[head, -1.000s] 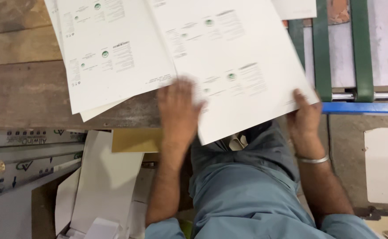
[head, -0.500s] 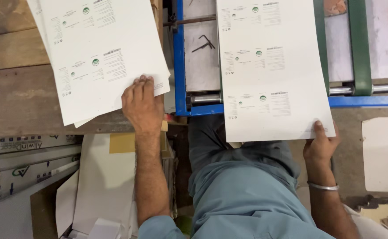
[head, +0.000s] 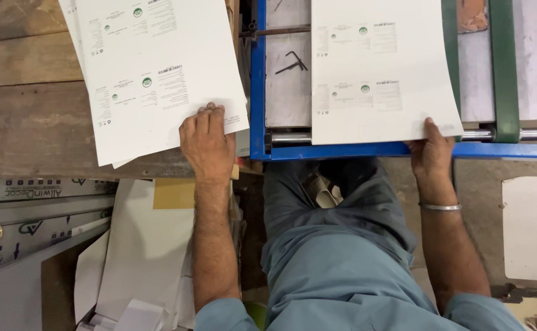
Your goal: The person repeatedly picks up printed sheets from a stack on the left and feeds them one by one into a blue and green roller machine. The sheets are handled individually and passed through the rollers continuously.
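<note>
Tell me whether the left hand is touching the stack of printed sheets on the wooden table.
Touching. The head view shows the left hand lying flat on the stack of printed sheets, its fingers overlapping the near corner with no gap showing.

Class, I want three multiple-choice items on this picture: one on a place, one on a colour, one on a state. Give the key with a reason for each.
1. Where does the left hand rest?
A. on the stack of printed sheets on the wooden table
B. on the person's knee
C. on the green bar

2. What colour is the machine frame around the single sheet?
A. red
B. blue
C. yellow

3. How does the right hand hold the single sheet?
A. crumpled in a fist
B. not touching it
C. gripping its near corner, sheet lying flat

Key: 1 A, the palm lies on the stack's corner; 2 B, the rails show blue; 3 C, the thumb lies on the flat sheet's edge.
</note>
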